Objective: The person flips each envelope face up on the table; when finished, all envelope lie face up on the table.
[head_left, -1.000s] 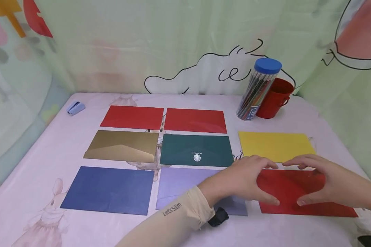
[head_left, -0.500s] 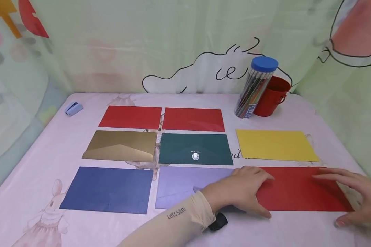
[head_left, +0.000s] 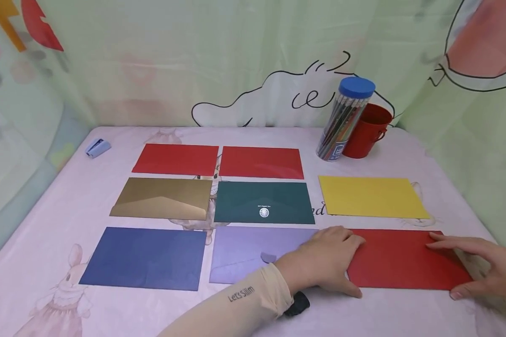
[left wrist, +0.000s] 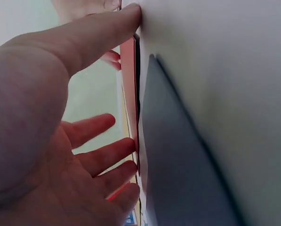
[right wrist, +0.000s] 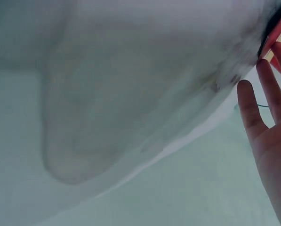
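A red envelope lies flat at the front right of the table. My left hand rests at its left edge, thumb toward me and fingers at the far corner. The left wrist view shows these fingers spread loosely along the edge of the red envelope. At the opposite edge is my right hand, thumb and fingers apart near the two right corners. Fairly straight fingers show in the right wrist view. Part of a lavender envelope is hidden beneath my left forearm and hand.
Behind the red envelope lies a yellow one. Green, gold, blue and two further red envelopes lie in rows. A pencil jar leans against a red bucket; a stapler sits back left.
My hands have moved apart from over the red envelope to its left and right edges. The envelope has shifted slightly toward the lavender one. The other envelopes keep their arrangement.
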`<action>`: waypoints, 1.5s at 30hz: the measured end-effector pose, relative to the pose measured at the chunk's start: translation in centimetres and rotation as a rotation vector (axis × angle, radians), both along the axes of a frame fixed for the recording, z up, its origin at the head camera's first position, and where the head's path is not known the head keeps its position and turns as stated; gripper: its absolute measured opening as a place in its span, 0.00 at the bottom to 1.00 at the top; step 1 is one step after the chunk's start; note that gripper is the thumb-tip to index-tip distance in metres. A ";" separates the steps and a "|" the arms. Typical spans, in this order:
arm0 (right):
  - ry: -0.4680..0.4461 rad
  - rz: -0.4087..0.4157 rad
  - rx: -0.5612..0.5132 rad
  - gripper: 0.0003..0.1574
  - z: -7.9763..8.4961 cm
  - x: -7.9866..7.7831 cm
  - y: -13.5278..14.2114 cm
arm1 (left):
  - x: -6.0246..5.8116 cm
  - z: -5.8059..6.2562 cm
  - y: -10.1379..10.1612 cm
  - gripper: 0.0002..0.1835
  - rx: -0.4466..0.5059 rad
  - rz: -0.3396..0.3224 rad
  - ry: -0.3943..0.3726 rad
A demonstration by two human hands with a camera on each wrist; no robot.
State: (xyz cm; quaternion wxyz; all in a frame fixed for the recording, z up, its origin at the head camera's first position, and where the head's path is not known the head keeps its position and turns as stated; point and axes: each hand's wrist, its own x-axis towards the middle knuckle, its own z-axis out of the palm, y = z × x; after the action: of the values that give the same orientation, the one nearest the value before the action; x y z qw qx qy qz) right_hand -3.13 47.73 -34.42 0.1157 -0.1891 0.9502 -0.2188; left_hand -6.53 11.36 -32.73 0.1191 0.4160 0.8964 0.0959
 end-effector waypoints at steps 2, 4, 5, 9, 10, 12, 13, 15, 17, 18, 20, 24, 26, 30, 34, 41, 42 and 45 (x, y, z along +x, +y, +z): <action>-0.004 -0.015 -0.011 0.51 -0.2 0.1 0.1 | 0.1 0.1 0.1 0.48 -0.022 0.002 0.002; -0.002 -0.047 0.014 0.51 -0.3 0.3 0.2 | 0.2 0.1 0.2 0.47 -0.037 0.003 -0.004; 0.003 -0.058 0.035 0.52 -0.4 0.4 0.2 | 0.2 0.2 0.3 0.47 -0.042 0.002 -0.006; 0.016 -0.108 0.146 0.54 -0.2 0.5 0.2 | 0.2 0.3 0.3 0.45 -0.041 0.000 -0.006; 0.006 -0.120 0.172 0.55 -0.1 0.5 0.2 | 0.2 0.3 0.3 0.45 -0.039 0.000 -0.006; -0.023 -0.147 0.206 0.56 0.2 0.4 0.2 | 0.2 0.4 0.3 0.45 -0.037 0.000 -0.005; -0.039 -0.163 0.222 0.57 0.4 0.5 0.2 | 0.2 0.4 0.3 0.45 -0.035 -0.002 -0.005; -0.019 -0.187 0.208 0.57 0.4 0.7 0.3 | 0.2 0.5 0.3 0.44 -0.028 -0.004 -0.008; 0.037 -0.205 0.147 0.57 0.1 1.0 0.5 | 0.0 0.7 0.2 0.45 -0.015 -0.006 -0.024; 0.064 -0.208 0.114 0.57 -0.1 1.2 0.7 | -0.1 0.8 0.1 0.45 -0.006 -0.007 -0.037; 0.103 -0.200 0.045 0.57 -0.5 1.5 1.1 | -0.4 1.0 -0.1 0.46 0.011 -0.010 -0.068; 0.098 -0.196 -0.031 0.62 -1.1 1.3 2.0 | -1.0 1.6 -0.7 0.46 0.068 -0.029 -0.157; 0.089 -0.211 -0.046 0.66 -1.1 1.1 2.2 | -1.2 2.1 -1.0 0.45 0.107 -0.044 -0.206; 0.084 -0.226 -0.114 0.70 -0.7 0.4 2.6 | -1.7 2.9 -1.7 0.41 0.206 -0.078 -0.305; 0.122 -0.227 -0.203 0.66 -0.3 -0.2 2.4 | -2.0 3.2 -1.9 0.37 0.295 -0.113 -0.352; 0.246 -0.259 -0.312 0.65 -0.3 -0.4 1.1 | -2.2 3.2 -1.5 0.31 0.268 -0.221 -0.082; 0.256 -0.269 -0.324 0.64 -0.4 -0.5 1.0 | -2.2 3.2 -1.5 0.30 0.258 -0.231 -0.028; 0.277 -0.322 -0.336 0.60 -0.7 -0.7 0.9 | -2.2 3.0 -1.6 0.31 0.235 -0.232 0.081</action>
State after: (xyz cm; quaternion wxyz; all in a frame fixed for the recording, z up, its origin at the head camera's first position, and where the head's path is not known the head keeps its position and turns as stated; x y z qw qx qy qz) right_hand -3.87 48.62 -35.11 -0.0844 -0.0804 0.9253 -0.3610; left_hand -8.70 9.80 -29.75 0.0436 0.5312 0.8292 0.1687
